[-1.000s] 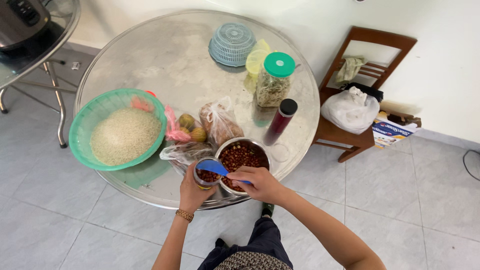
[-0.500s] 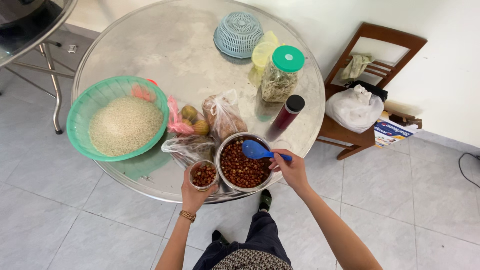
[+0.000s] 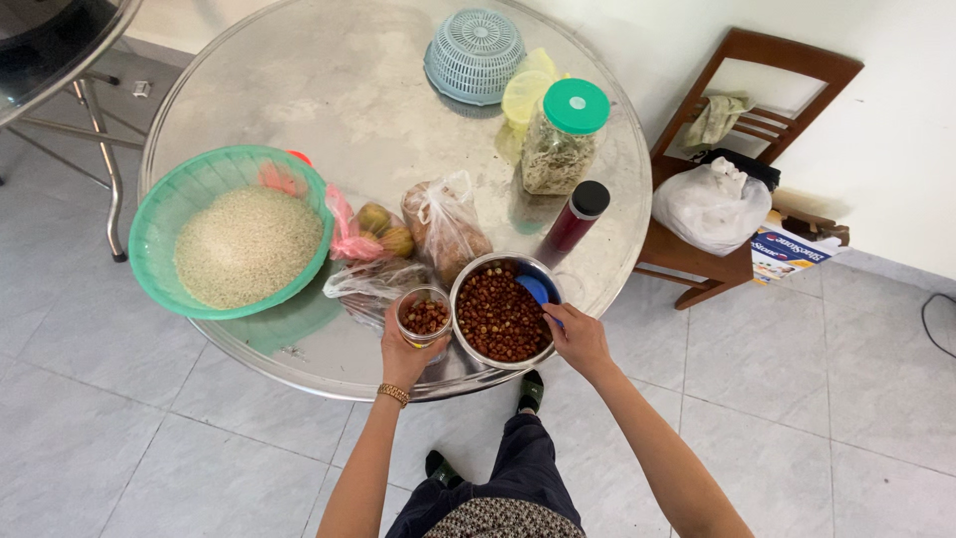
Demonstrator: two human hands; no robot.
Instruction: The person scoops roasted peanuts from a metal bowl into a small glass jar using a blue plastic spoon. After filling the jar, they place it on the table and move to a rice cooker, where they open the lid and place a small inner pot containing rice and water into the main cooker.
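My left hand [image 3: 404, 349] grips a small clear cup [image 3: 425, 315] partly filled with red-brown beans, held at the near edge of the round metal table [image 3: 329, 100]. Right beside it stands a steel bowl [image 3: 468, 283] full of the same red-brown beans [image 3: 494, 317]. My right hand [image 3: 576, 339] holds a blue scoop [image 3: 536, 290] whose head dips into the right side of the bowl.
A green basket of white rice [image 3: 239, 239] sits at the left. Plastic bags [image 3: 443, 224] lie behind the bowl, with a dark red bottle [image 3: 573, 219], a green-lidded jar [image 3: 560, 139] and a blue strainer [image 3: 475, 55] farther back. A wooden chair [image 3: 742, 149] with a white bag stands at the right.
The blue scoop went from over the small cup across to the right side of the steel bowl and down into the beans. The cup now holds beans.
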